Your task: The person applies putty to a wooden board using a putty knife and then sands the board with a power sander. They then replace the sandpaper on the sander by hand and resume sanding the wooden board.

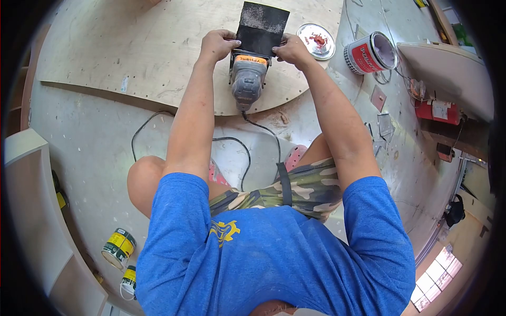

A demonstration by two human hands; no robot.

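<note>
A black sandpaper sheet (262, 23), worn greyish on its far half, extends beyond the front end of a grey sander (249, 81) with an orange label. The sander rests on a large pale plywood panel (153, 58). My left hand (217, 46) is closed at the sheet's left edge, thumb and fingers pinching it near the sander. On the opposite edge, my right hand (293, 51) pinches the sheet in the same way. The sheet's near end meets the sander's front; whether it is clamped there cannot be seen.
A paint-smeared can lid (317, 41) lies by the panel's right edge, with a red-labelled paint can (370, 53) beyond it. The sander's black cord (263, 128) loops across the floor between my legs. Green-yellow cans (119, 246) stand lower left; a red cylinder (438, 111) lies right.
</note>
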